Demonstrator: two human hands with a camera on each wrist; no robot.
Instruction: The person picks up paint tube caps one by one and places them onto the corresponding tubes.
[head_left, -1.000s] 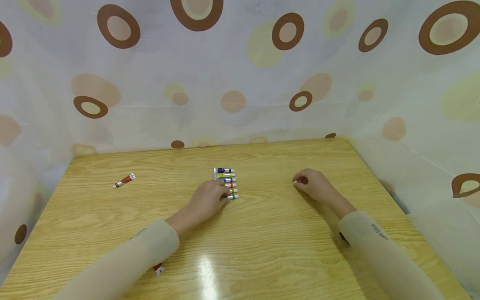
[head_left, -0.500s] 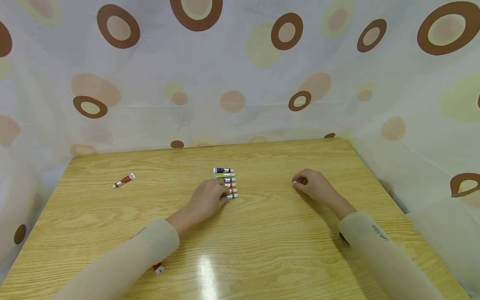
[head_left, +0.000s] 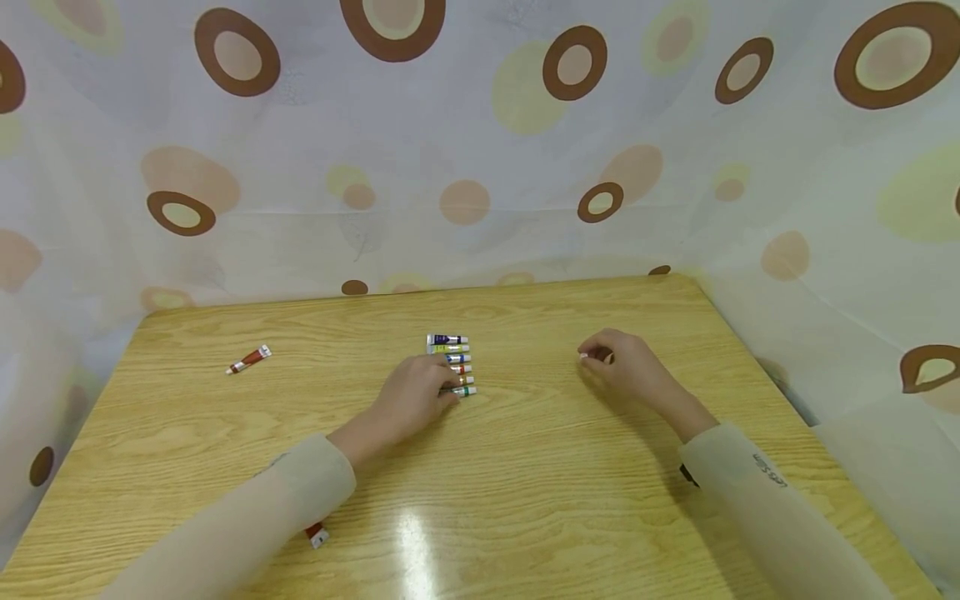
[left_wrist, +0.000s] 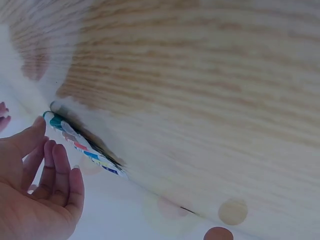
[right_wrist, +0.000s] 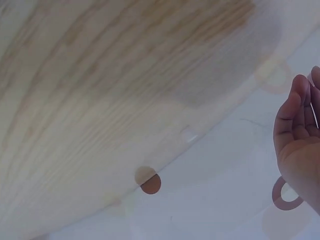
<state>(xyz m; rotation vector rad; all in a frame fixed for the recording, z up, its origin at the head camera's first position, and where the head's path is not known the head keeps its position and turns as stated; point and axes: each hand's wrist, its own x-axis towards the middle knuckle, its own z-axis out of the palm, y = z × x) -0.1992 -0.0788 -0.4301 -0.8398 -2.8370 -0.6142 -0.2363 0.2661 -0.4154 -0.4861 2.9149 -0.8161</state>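
A row of several small paint tubes (head_left: 454, 365) lies side by side at the middle of the wooden table (head_left: 525, 475). My left hand (head_left: 416, 393) rests on the row's left ends, fingers relaxed; in the left wrist view its fingers (left_wrist: 47, 170) lie loosely beside the tubes (left_wrist: 82, 146). To the right, my right hand (head_left: 624, 364) hovers just above the table with its fingers curled round a small tube (head_left: 592, 357) whose white cap points left. The right wrist view shows only part of the right hand (right_wrist: 297, 130), not the tube.
A red tube (head_left: 249, 360) lies alone at the table's far left. Another red tube (head_left: 317, 534) peeks out under my left sleeve near the front edge. A patterned curtain (head_left: 465, 150) closes off the back and the right side.
My right hand has lifted slightly and shifted a little left and away with the small tube. The left hand stays on the row.
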